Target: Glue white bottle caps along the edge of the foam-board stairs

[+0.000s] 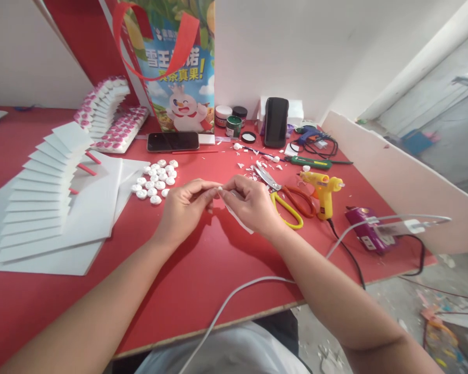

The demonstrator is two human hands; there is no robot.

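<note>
1. The small white piece (220, 190) pinched between both hands was mostly hidden by fingertips; its shape could not be made out.
2. A white strip (238, 218) under the right hand (252, 203) was partly covered by the palm.
3. The left hand (184, 206) was closed, thumb and forefinger gripping the piece above the red table (203, 270).
4. The right hand was closed on the same piece, knuckles up, just beside the scissors (284, 196).
5. Both forearms ran off the lower edge.
</note>
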